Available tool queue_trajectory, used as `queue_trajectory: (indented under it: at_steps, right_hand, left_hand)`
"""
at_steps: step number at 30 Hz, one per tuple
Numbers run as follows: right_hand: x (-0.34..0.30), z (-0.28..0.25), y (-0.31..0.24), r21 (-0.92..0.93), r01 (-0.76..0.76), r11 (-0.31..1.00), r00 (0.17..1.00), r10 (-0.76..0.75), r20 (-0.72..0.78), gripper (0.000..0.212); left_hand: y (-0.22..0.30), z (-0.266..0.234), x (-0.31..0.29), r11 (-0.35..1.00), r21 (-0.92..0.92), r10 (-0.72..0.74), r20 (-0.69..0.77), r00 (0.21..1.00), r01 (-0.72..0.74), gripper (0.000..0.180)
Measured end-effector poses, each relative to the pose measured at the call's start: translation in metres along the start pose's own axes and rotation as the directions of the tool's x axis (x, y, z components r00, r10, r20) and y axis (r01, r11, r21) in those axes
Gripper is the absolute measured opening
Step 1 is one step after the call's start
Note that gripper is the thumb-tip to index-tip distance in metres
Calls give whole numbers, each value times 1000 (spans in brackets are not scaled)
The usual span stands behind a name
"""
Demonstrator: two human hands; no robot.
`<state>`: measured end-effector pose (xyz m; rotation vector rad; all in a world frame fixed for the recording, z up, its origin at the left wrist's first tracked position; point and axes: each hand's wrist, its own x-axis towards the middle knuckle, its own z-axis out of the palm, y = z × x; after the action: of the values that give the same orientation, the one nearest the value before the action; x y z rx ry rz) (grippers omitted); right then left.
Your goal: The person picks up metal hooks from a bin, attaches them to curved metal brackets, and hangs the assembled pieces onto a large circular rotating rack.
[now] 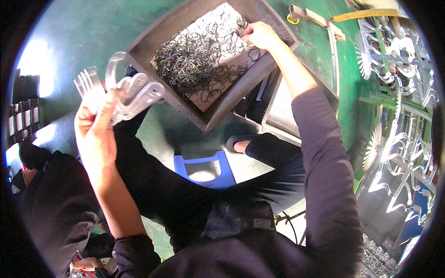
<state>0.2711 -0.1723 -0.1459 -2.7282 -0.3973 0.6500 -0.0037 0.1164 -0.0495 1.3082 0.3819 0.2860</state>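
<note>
A: Left grip, logged how?

B: Logged left hand (99, 118) as closed around a bunch of shiny, silver-clear curved pieces (143, 95) with fork-like prongs and small holes. Couldn't tell metal from plastic.

A: And right?

B: Placed right hand (260, 36) inside the far right end of a grey-brown rectangular tray (236, 92), fingers bunched. Couldn't tell if gripping or just touching. Marked thin, dark curved metal hooks (183, 62) as heaped left in tray, thinning rightward over pale lining.

A: Flagged any risks?

B: Flagged slipping on the left: smooth pieces, splayed, in a single grasp. Flagged snagging too: interlocked hooks, liable to drag along with a hasty pull.

A: Checked edges, room?

B: Noted raised rim directly under right forearm; judged scraping possible on a low pull. Found bunch close by left rim, so liable to knock. Saw open room above the pile and over green floor (88, 28) far left; marked blue plastic stool (225, 171) beyond near corner.
</note>
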Motion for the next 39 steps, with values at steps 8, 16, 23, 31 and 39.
queue_trajectory:
  at_steps: [8, 16, 23, 31, 39]
  right_hand:
    - [-191, -48, -85, 911, 130, 392, 974, -222, -44, 24]
    - [-278, -53, -98, 953, 117, 279, 990, -114, -88, 19]
    - [-307, -34, -92, 960, 205, 188, 978, -68, -196, 17]
    - [-348, 16, -69, 809, 582, 88, 803, 95, -588, 17]
    - [-362, 52, -65, 692, 683, 234, 685, 126, -718, 24]
  left_hand:
    - [-3, 66, -74, 969, 247, -19, 181, 983, -26, 15]
    - [-1, 90, -110, 778, 408, 348, 353, 868, -478, 15]
    - [-6, 103, -129, 524, 427, 551, 490, 676, -737, 22]
    - [-25, 78, -142, 966, 122, -256, 302, 918, 229, 19]
    - [-7, 84, -122, 948, -139, -235, 294, 926, 285, 23]
